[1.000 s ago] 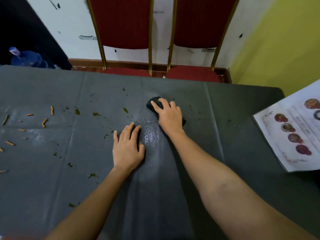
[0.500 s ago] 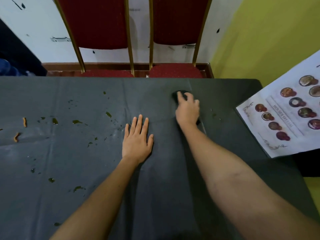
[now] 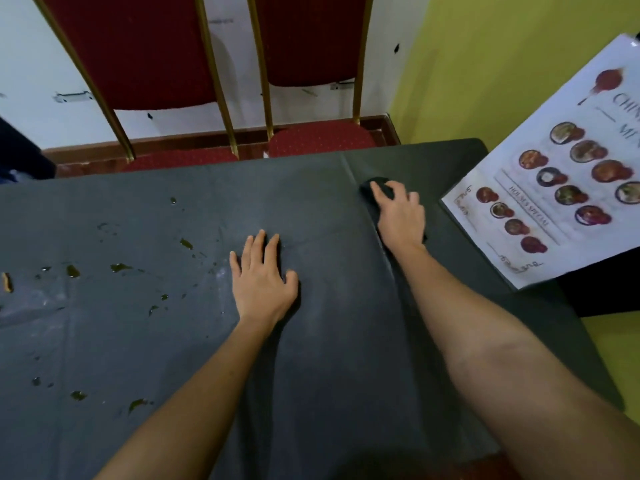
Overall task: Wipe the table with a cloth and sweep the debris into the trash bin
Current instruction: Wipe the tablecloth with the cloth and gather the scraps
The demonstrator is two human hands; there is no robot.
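A dark grey cover lies over the table [image 3: 329,375]. My right hand [image 3: 401,220] presses a small dark cloth [image 3: 372,188] onto it near the far right corner; most of the cloth is hidden under my palm. My left hand [image 3: 263,282] lies flat on the cover at the middle, fingers spread, holding nothing. Green wet specks and smears [image 3: 119,267] are scattered over the left half. An orange scrap [image 3: 6,282] sits at the left edge of view. No trash bin is in view.
A laminated menu [image 3: 554,188] lies on the table's right corner and overhangs its edge. Two red chairs with gold frames [image 3: 311,140] stand against the far side. A yellow wall is at the right.
My right hand has slid the cloth to the right and away from me, toward the far right corner. The view has turned right, so the orange scraps have mostly left the frame. My left hand stays flat.
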